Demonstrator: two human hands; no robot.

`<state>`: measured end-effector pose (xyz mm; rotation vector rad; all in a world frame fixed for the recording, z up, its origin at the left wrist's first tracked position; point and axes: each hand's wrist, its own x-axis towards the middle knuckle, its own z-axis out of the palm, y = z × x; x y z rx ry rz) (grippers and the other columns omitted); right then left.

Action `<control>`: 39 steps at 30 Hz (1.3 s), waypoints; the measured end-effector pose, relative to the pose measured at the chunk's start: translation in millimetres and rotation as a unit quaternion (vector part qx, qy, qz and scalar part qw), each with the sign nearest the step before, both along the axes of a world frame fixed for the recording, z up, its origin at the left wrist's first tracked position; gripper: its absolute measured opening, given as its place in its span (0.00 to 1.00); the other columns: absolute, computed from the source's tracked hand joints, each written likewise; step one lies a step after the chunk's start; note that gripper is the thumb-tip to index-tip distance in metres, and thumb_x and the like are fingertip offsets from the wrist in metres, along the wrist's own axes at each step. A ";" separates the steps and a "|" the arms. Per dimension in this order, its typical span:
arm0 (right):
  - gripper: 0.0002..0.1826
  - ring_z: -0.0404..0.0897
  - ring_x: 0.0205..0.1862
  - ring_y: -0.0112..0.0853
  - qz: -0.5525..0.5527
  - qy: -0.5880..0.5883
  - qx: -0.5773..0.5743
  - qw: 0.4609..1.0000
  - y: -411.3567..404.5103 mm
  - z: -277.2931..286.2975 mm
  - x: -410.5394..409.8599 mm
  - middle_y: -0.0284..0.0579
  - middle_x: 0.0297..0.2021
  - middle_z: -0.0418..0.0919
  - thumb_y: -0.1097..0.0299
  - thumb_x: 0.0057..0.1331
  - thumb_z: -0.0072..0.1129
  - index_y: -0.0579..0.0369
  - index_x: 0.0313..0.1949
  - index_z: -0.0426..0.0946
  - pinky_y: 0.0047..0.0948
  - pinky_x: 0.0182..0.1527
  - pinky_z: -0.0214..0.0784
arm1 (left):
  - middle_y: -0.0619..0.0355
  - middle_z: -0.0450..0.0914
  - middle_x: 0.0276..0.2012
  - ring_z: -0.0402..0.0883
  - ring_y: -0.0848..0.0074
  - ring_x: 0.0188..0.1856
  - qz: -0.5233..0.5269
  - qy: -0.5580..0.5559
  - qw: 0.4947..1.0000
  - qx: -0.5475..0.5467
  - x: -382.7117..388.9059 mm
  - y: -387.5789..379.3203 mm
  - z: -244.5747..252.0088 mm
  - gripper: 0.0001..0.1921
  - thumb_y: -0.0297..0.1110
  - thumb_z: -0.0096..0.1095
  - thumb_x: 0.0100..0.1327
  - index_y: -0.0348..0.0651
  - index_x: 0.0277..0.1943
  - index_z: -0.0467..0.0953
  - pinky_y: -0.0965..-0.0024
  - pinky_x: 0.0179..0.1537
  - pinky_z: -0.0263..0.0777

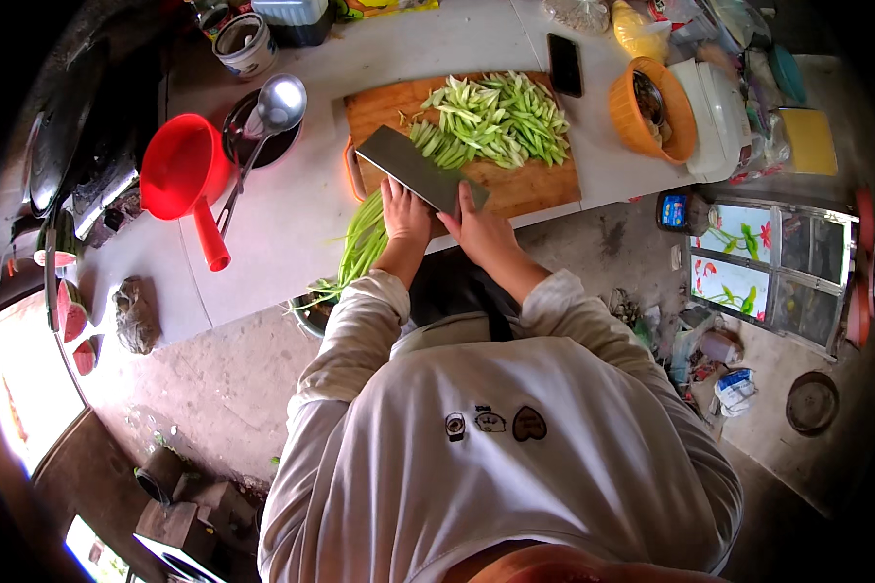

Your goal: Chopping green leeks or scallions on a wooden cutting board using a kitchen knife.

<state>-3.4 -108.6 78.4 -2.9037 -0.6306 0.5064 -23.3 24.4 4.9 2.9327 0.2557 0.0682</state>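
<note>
A wooden cutting board (507,197) lies at the table's front edge. My right hand (485,237) grips a cleaver (419,166), its index finger laid along the broad steel blade, which slants over the board; the handle is hidden. Close beside it, my left hand (406,211) presses on a bunch of long green stalks (364,233), fingertips against the blade's near edge. The stalks' leafy ends hang off the table to the left. Beyond the blade, a heap of slant-cut green pieces (499,120) covers the board's far right part.
Left of the board are a red plastic ladle (186,167) and a dark bowl (281,149) with a metal ladle (281,102) across it. A phone (565,65) and an orange basket (652,109) are at the right. Watermelon pieces (71,313) sit far left.
</note>
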 end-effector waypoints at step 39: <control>0.33 0.77 0.22 0.47 -0.038 0.059 0.198 0.978 -40.8 42.5 25.5 0.54 0.15 0.74 0.39 0.66 0.39 0.64 0.40 0.73 0.44 0.27 0.69 | 0.47 0.53 0.67 0.46 0.58 0.69 0.095 -0.010 0.990 -0.100 14.8 4.7 47.3 0.50 0.64 0.56 0.51 0.34 0.67 0.49 0.50 0.66 0.40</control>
